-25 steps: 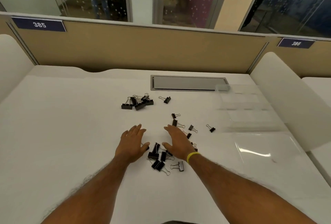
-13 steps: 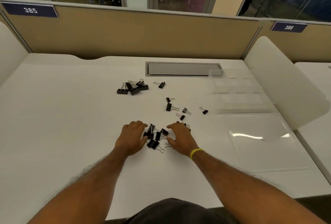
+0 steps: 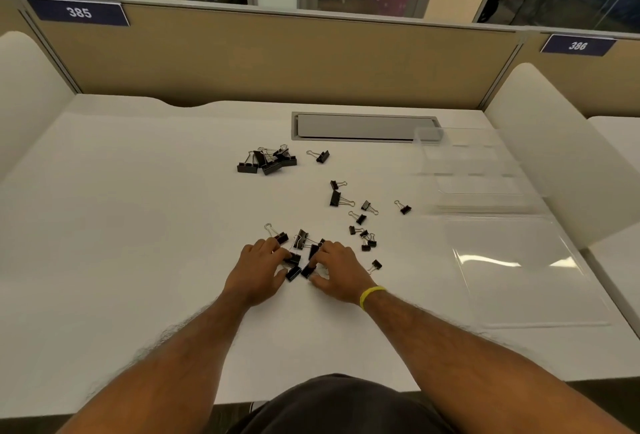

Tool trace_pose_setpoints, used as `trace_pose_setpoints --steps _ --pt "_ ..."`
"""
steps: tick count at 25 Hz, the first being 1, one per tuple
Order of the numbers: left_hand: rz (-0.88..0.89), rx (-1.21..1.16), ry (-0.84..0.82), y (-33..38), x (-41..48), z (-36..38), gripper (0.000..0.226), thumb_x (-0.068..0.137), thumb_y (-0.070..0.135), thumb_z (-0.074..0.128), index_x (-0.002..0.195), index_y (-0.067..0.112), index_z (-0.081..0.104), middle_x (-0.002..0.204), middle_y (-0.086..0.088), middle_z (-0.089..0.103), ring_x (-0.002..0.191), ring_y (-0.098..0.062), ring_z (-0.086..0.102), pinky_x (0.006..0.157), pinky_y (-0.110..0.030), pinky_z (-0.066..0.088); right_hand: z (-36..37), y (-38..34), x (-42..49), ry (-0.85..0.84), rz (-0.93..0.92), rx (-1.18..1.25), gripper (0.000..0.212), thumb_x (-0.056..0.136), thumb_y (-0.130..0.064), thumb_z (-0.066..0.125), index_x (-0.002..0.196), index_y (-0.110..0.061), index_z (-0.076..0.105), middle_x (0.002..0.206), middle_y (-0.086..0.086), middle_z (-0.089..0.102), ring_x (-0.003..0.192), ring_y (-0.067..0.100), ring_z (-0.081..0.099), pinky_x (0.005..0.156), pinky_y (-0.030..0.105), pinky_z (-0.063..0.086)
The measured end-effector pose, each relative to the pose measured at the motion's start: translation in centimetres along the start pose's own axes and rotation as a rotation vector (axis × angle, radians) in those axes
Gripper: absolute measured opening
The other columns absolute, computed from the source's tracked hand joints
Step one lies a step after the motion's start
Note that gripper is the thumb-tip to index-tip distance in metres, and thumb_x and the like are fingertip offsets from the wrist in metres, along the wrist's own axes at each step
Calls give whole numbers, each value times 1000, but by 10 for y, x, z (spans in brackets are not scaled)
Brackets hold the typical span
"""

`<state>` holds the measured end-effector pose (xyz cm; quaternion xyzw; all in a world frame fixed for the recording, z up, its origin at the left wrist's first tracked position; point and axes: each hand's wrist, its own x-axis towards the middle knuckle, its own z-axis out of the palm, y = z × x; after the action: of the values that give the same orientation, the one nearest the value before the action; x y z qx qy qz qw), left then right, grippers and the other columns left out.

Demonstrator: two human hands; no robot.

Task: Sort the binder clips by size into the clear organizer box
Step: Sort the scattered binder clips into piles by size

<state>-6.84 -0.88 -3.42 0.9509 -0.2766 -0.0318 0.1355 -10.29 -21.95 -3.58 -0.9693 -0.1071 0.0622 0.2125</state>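
Head view looked down on a white desk (image 3: 138, 225) with both hands working low in the middle of the frame. The left hand (image 3: 258, 269) and right hand (image 3: 337, 272) lay close together, fingers bent down onto a tight cluster of black binder clips (image 3: 300, 243) between them. Fingertips of both touched clips, and the right thumb and forefinger sat either side of one. Whether either hand actually had a clip pinched or was only raking them about could not be told from this angle. A yellow wristband (image 3: 371, 296) ringed the right wrist.

More clips lay elsewhere: a heap of larger clips (image 3: 266, 160) above centre, and small clips (image 3: 363, 236) scattered right of centre. The clear organizer box (image 3: 478, 170) stood at the upper right of the frame, well apart from the hands, its lid (image 3: 519, 270) folded open and flat below it. No clip could be seen in its compartments.

Judging by that, sorting had barely begun: the step in hand seemed to be gathering or picking clips out of the near cluster by size. The next move would call for a firm pinch on clips of one size, then a reach up and right to a single compartment, keeping sizes apart.
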Motion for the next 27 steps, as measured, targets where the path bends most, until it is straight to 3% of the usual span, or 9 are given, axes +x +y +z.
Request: trace_pose_setpoints --steps 7,9,12,14,19,22,27 --pt "-76 -41 64 -16 -8 -5 23 86 21 58 109 20 62 110 1 57 100 -22 56 86 -36 42 -9 -10 29 94 95 -18 26 86 -27 58 109 -17 61 104 2 58 101 23 50 88 37 38" --pt "-116 -89 81 -15 -6 -6 27 87 29 57 112 20 60 111 1 57 101 -22 56 86 -36 41 -12 -13 40 91 133 -21 33 85 -25 58 117 -18 57 113 2 57 108 23 49 93 39 37" --pt "-155 -95 1 0 3 -6 49 84 53 54 122 22 54 116 2 56 107 -20 53 92 -35 40 -16 -14 54 -12 149 -23 49 83 -27 64 129 -19 49 129 2 52 120 24 45 100 39 34" --pt "-199 -78 -50 11 10 -4 61 81 58 57 129 22 48 122 2 54 113 -20 50 94 -35 39 -15 -15 62 -70 128 -38 57 81 -28 68 133 -20 46 132 1 52 121 24 46 102 39 33" --pt "-296 -157 -88 16 22 1 53 82 43 61 128 20 48 122 -2 54 110 -21 52 94 -32 40 -11 -16 73 -47 90 -15 52 82 -24 67 131 -19 49 127 3 57 116 24 51 102 36 37" --pt "-312 -243 -26 8 20 1 50 81 37 61 127 19 52 118 -1 56 107 -19 53 90 -29 44 -12 -13 75 -12 88 53 49 83 -21 67 129 -17 51 125 4 59 114 24 53 101 37 40" --pt "-341 -586 177 -3 18 -13 40 80 31 71 117 23 56 103 9 58 91 -8 57 76 -20 45 -19 -8 79 135 140 322 42 83 -22 69 123 -17 55 118 3 57 107 18 55 95 31 46"
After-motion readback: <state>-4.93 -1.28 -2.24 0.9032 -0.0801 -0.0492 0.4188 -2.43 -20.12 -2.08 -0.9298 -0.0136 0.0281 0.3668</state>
